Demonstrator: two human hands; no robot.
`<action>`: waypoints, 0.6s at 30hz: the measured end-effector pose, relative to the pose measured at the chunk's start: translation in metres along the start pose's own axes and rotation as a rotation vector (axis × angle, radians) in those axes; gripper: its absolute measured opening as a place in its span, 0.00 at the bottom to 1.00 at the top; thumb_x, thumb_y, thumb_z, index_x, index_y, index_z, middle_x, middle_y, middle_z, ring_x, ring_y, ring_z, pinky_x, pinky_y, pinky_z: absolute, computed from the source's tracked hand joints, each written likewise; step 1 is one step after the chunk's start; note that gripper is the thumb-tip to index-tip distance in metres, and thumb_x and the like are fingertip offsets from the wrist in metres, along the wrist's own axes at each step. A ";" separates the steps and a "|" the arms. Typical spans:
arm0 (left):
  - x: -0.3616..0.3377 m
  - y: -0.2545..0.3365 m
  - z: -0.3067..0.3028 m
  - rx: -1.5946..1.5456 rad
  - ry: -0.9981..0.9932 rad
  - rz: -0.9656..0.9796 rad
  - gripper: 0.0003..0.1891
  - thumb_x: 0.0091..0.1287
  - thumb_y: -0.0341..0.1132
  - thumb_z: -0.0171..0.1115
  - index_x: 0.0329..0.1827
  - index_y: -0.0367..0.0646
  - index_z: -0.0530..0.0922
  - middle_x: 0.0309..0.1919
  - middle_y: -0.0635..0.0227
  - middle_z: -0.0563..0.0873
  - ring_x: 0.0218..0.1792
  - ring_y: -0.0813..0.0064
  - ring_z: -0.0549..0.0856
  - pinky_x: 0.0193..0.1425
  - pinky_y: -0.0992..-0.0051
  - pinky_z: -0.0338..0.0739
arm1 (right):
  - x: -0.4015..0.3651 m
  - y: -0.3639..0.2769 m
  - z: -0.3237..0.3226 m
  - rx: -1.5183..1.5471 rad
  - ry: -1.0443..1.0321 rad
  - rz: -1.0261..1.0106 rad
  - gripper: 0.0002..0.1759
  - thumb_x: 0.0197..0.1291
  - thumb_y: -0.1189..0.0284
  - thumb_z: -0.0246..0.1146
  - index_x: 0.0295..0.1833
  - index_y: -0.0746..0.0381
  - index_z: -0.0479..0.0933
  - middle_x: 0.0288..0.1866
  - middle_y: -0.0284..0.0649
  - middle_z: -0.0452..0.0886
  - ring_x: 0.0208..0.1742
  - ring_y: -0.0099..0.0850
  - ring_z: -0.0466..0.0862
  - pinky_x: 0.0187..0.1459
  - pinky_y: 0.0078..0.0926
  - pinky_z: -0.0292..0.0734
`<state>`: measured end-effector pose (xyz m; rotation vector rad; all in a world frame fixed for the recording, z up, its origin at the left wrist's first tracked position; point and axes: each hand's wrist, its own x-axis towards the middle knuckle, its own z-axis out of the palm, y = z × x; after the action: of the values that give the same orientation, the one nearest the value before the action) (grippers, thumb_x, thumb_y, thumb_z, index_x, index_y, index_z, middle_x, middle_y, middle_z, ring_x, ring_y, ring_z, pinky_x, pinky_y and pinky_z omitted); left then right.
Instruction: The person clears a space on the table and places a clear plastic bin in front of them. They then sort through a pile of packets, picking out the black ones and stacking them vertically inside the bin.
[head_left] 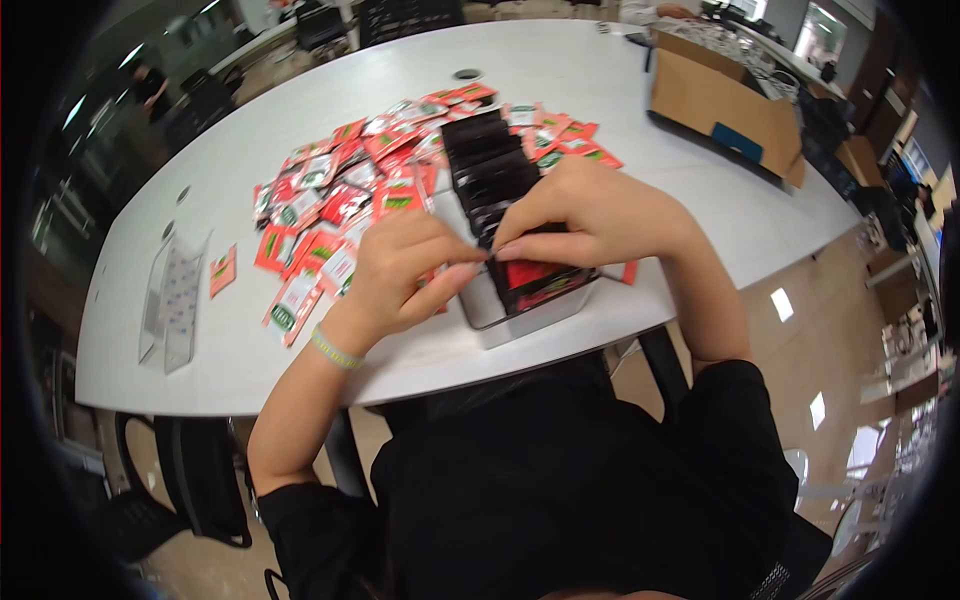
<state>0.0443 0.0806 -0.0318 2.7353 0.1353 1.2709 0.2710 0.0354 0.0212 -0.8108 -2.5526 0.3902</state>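
Observation:
A metal tin [500, 333] stands near the table's front edge and holds a row of upright black packets [488, 160], with a red and black one at its near end. Over the tin, my left hand [410, 265] has thumb and forefinger pinched at the packets' left edge. My right hand [585, 220] pinches at the top of the packets from the right side. What lies between the fingers of either hand is too small to make out. Many red and white sachets [345, 180] are heaped behind and to the left of the tin.
On the white table [380, 372], a clear plastic holder [180, 305] stands at the left, with a single red sachet [223, 270] beside it. An open cardboard box [715, 105] lies at the back right. A person [150, 90] is in the left background.

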 end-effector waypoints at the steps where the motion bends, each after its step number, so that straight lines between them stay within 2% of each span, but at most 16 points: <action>1: 0.000 0.001 0.001 0.017 -0.044 0.000 0.06 0.56 0.35 0.63 0.29 0.44 0.83 0.21 0.69 0.79 0.23 0.69 0.76 0.28 0.71 0.67 | -0.001 -0.001 -0.002 0.016 -0.021 0.000 0.08 0.56 0.70 0.62 0.35 0.64 0.82 0.28 0.41 0.83 0.26 0.32 0.81 0.29 0.24 0.73; 3: -0.001 0.005 0.002 0.006 -0.076 0.013 0.06 0.55 0.36 0.63 0.29 0.44 0.83 0.22 0.69 0.79 0.24 0.69 0.76 0.30 0.71 0.67 | -0.002 0.000 -0.007 0.067 -0.108 0.031 0.11 0.56 0.65 0.65 0.36 0.64 0.82 0.27 0.40 0.83 0.26 0.32 0.81 0.29 0.23 0.72; 6: 0.001 0.005 0.006 0.015 -0.096 -0.009 0.06 0.55 0.36 0.64 0.30 0.44 0.83 0.22 0.69 0.79 0.26 0.69 0.77 0.33 0.70 0.68 | -0.005 -0.007 -0.009 0.079 -0.123 0.063 0.16 0.52 0.60 0.68 0.38 0.64 0.81 0.28 0.41 0.83 0.28 0.34 0.82 0.30 0.25 0.73; 9: 0.000 -0.004 -0.001 0.057 -0.058 -0.046 0.06 0.56 0.35 0.63 0.29 0.43 0.82 0.22 0.67 0.79 0.27 0.68 0.78 0.34 0.70 0.68 | -0.004 -0.007 -0.006 0.027 -0.035 -0.021 0.21 0.47 0.59 0.72 0.39 0.64 0.80 0.31 0.43 0.82 0.32 0.36 0.82 0.33 0.26 0.74; 13: -0.013 -0.039 -0.026 0.471 0.171 -0.346 0.11 0.61 0.40 0.61 0.29 0.40 0.82 0.25 0.61 0.83 0.31 0.61 0.81 0.35 0.67 0.72 | -0.002 0.000 -0.001 -0.006 0.111 -0.133 0.19 0.46 0.64 0.72 0.40 0.65 0.80 0.33 0.42 0.83 0.35 0.37 0.83 0.37 0.27 0.76; 14: -0.016 -0.047 -0.035 0.505 0.169 -0.486 0.13 0.62 0.42 0.61 0.31 0.40 0.82 0.26 0.60 0.83 0.32 0.60 0.81 0.37 0.66 0.73 | -0.002 -0.001 -0.002 0.022 0.098 -0.165 0.19 0.46 0.64 0.72 0.40 0.65 0.80 0.33 0.42 0.83 0.35 0.37 0.83 0.37 0.27 0.76; 15: -0.020 -0.054 -0.044 0.537 0.169 -0.624 0.15 0.63 0.44 0.60 0.34 0.39 0.82 0.28 0.59 0.84 0.33 0.58 0.82 0.39 0.65 0.73 | -0.003 -0.003 -0.004 -0.014 0.067 -0.098 0.18 0.46 0.64 0.72 0.40 0.65 0.80 0.34 0.42 0.83 0.35 0.37 0.83 0.38 0.27 0.76; 16: -0.030 -0.066 -0.052 0.562 0.171 -0.647 0.15 0.63 0.44 0.60 0.34 0.39 0.82 0.28 0.59 0.84 0.33 0.58 0.82 0.39 0.65 0.73 | -0.004 -0.003 -0.004 -0.058 0.037 -0.030 0.18 0.47 0.65 0.72 0.40 0.64 0.80 0.34 0.42 0.83 0.36 0.36 0.83 0.38 0.27 0.76; 18: -0.061 -0.097 -0.064 0.845 0.092 -0.654 0.17 0.63 0.46 0.59 0.40 0.40 0.81 0.31 0.57 0.84 0.37 0.58 0.82 0.44 0.64 0.75 | -0.003 0.000 -0.004 -0.042 0.029 -0.047 0.17 0.47 0.65 0.71 0.40 0.63 0.81 0.35 0.43 0.83 0.36 0.36 0.83 0.40 0.27 0.77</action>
<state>-0.0471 0.1733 -0.0515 2.7467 1.7552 1.2986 0.2753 0.0338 0.0232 -0.7646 -2.5553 0.3095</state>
